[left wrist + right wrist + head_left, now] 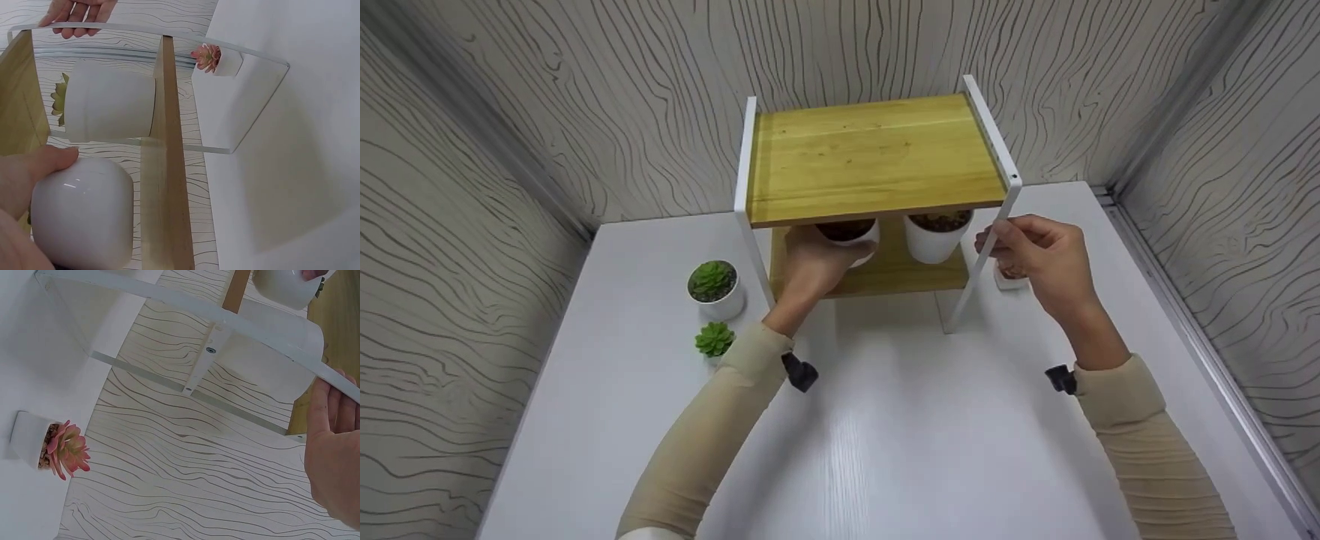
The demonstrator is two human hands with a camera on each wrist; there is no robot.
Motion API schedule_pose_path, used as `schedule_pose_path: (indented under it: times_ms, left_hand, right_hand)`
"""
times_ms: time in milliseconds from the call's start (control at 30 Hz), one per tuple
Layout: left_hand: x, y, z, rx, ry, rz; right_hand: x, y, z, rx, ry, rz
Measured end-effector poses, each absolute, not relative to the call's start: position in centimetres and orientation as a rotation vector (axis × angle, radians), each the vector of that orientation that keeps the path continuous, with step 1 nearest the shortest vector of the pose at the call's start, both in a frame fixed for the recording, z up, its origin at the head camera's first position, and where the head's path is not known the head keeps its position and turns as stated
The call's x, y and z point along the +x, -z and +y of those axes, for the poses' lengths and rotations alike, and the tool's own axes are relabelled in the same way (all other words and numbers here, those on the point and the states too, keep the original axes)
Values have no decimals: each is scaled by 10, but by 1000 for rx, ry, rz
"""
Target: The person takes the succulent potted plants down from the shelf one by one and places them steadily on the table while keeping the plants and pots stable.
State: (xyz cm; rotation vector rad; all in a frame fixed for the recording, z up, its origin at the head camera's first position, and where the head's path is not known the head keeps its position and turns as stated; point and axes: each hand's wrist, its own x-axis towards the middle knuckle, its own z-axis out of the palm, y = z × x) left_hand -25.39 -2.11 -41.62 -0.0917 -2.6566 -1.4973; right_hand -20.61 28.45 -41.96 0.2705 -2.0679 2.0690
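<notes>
My left hand (815,262) reaches between the two wooden boards of a white-framed shelf (877,157) and grips a rounded white pot (861,253). In the left wrist view its thumb lies on the upper side of the white pot (84,211). Beside it on the lower board stands a second white pot (934,244), with a green plant showing in the left wrist view. My right hand (1046,262) holds the shelf's right front post between thumb and fingers. The right wrist view has the right hand (337,455) at the frame's edge (270,346).
Two small green succulents in white pots (721,300) (715,341) stand on the white table (607,360) left of the shelf. A pink succulent (67,449) in a square white pot is to its right. Patterned walls (660,97) enclose the table's back and sides.
</notes>
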Motion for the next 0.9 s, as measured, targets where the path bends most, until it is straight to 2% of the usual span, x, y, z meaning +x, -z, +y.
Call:
schedule_pose_path:
  times_ms: [267,667,900]
  left_hand:
    - [-244,412,-21,-131,1415,-2725]
    - [-222,398,-15,-189,1400,-2759]
    - [-209,398,-14,-245,1388,-2797]
  right_hand:
    - [-205,420,284,218,-2052,-2092]
    - [-205,421,287,345,-2078,-2080]
    - [-205,423,287,323,-2074,-2085]
